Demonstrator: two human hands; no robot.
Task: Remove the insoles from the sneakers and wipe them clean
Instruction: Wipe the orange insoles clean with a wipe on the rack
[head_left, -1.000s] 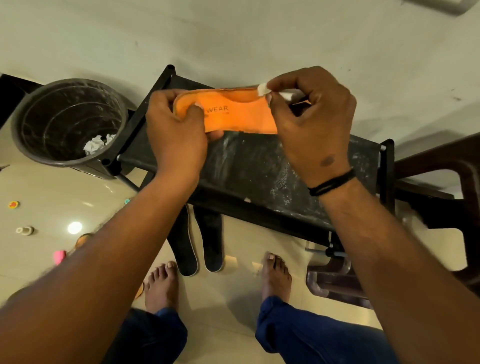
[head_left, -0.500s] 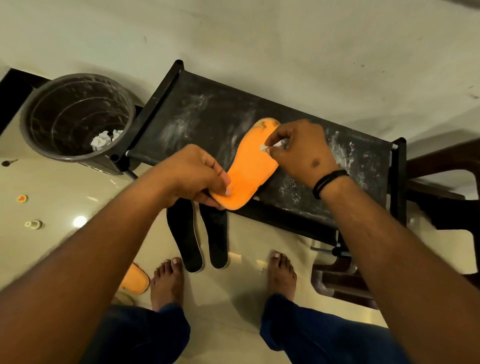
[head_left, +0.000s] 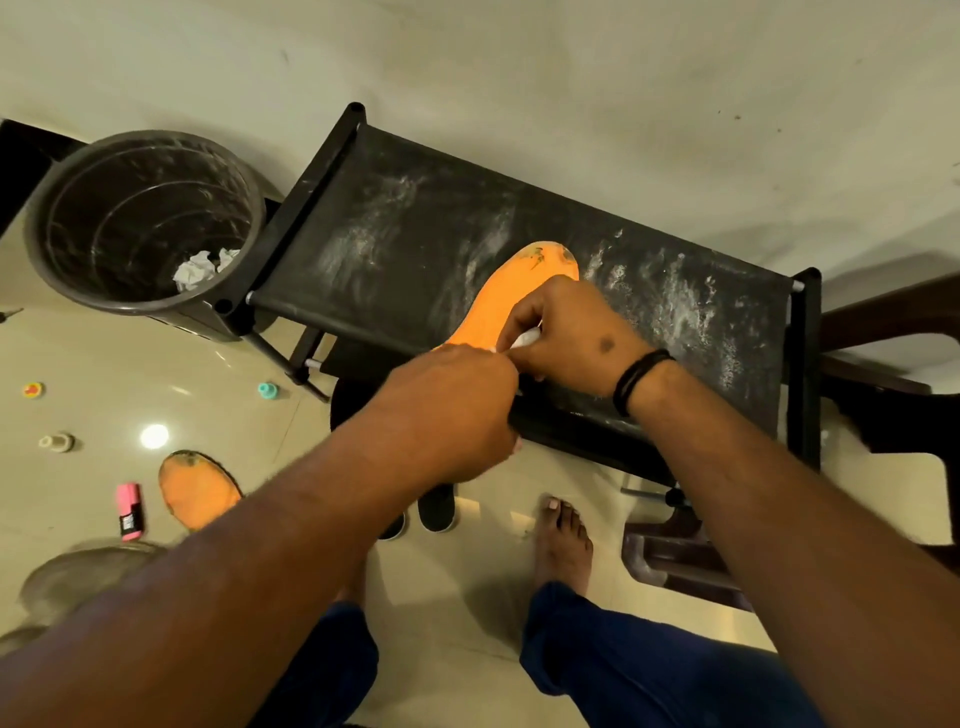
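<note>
An orange insole (head_left: 511, 291) lies flat on the dusty black rack top (head_left: 405, 244), toe end pointing away and smudged with dirt. My right hand (head_left: 571, 332) rests on its middle, fingers pinched on a small white wipe (head_left: 524, 340). My left hand (head_left: 457, 410) covers the insole's heel end at the rack's front edge; its fingers are hidden, so its grip is unclear. A second orange insole (head_left: 195, 491) lies on the floor at the left, partly behind my left forearm. Two black insoles (head_left: 436, 512) lie on the floor under the rack.
A dark round bin (head_left: 140, 223) with crumpled white paper inside stands left of the rack. A pink marker (head_left: 129, 512) and small caps dot the floor at the left. A brown plastic chair (head_left: 675, 561) stands at the right. My bare feet are below the rack.
The insole went from held up in both hands to lying flat on the rack top. My right hand slid down its middle toward the heel, meeting my left hand.
</note>
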